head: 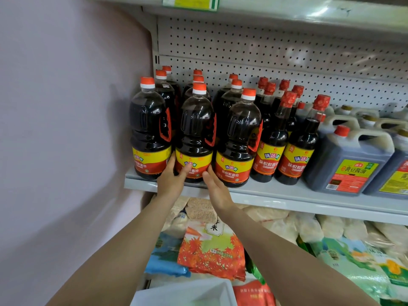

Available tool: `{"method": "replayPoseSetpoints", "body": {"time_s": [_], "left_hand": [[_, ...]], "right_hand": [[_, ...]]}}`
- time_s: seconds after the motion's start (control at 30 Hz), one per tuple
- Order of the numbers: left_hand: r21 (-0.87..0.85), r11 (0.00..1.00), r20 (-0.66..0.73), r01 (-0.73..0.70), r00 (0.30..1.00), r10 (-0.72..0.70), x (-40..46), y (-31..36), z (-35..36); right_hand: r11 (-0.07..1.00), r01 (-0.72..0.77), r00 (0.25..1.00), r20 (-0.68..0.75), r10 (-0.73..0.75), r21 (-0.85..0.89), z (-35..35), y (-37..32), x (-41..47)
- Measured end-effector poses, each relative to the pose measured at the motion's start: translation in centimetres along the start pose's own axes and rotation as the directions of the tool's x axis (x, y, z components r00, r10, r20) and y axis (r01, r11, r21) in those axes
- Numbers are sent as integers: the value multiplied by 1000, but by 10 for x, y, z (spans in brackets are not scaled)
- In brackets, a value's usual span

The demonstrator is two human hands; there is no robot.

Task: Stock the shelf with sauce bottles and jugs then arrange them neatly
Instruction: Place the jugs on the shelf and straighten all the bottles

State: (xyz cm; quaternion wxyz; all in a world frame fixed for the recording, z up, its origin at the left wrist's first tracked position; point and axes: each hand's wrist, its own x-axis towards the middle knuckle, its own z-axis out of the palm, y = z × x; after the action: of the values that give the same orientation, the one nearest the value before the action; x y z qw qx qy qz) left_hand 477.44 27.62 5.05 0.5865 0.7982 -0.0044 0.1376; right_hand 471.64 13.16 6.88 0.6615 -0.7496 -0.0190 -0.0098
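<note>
On the grey shelf [287,195] stand rows of big dark sauce bottles with orange caps. The middle front bottle [196,133] has my left hand [171,177] against the left of its base, thumb across the label. My right hand [215,186] touches the right of its base with straight fingers. Its neighbours are the left front bottle [150,129] and the right front bottle [239,138]. Slimmer red-capped bottles [273,138] stand further right, then dark handled jugs [346,160].
A pale wall [66,129] closes the shelf's left end. Pegboard [265,51] backs the shelf and another shelf [265,9] hangs above. Below lie bags of rice and grain [212,252]. A white tray corner [187,292] shows at the bottom.
</note>
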Motion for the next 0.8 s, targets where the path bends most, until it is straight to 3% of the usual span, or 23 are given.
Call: {"method": "replayPoseSetpoints", "body": {"time_s": [0.13,0.6,0.8], "left_hand": [[38,999,-62,-11,998,13,-4,0,3],[107,994,-63,37,998,-31,-8,10,2],[145,987,-97,67,994,-53,-12,13,6]], "right_hand": [[1000,9,1000,-17,-9,-11,-1,0,-2],[991,-7,998,65,16,-136,-17,1,3],[986,80,993,102,-65,-149,-19,7,7]]}}
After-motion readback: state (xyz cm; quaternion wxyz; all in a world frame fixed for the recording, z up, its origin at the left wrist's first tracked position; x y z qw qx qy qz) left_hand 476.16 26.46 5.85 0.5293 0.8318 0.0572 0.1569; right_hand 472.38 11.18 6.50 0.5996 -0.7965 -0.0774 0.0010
